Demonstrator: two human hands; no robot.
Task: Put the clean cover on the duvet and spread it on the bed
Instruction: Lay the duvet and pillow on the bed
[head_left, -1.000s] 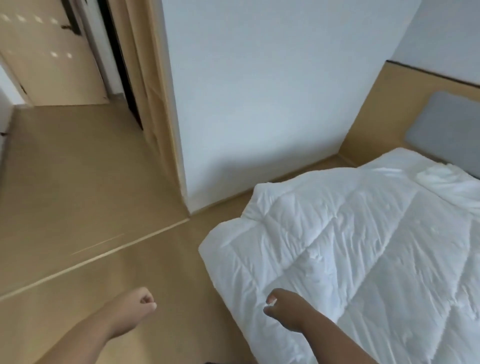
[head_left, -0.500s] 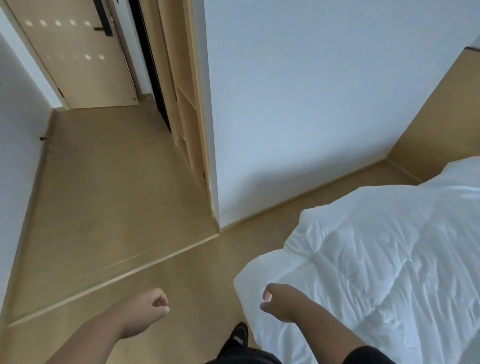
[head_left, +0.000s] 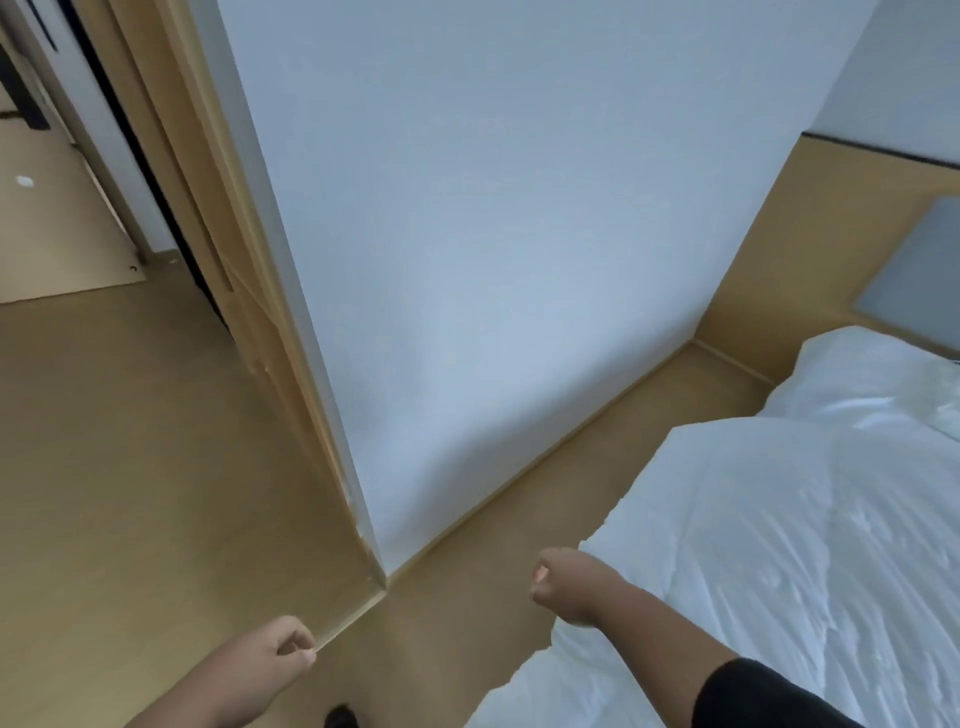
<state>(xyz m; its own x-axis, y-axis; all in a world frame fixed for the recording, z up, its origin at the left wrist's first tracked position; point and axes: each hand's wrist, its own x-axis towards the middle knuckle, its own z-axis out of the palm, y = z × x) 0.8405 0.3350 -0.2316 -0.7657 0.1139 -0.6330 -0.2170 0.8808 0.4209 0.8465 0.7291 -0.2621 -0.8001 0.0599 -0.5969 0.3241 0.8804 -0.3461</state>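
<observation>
Head view: bare duvet (head_left: 779, 545) on bed

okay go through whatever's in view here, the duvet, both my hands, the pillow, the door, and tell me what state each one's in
duvet: bare white quilted fill, spread rumpled over the bed, corner hanging off the near edge
left hand: fingers curled, holding nothing
right hand: fingers curled, beside the duvet's corner; contact unclear
pillow: lying at the head of the bed
door: too cropped to tell

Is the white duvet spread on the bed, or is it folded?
Spread: the duvet lies flat and wide over the bed, its edge hanging at the side. No fold shows.
</observation>
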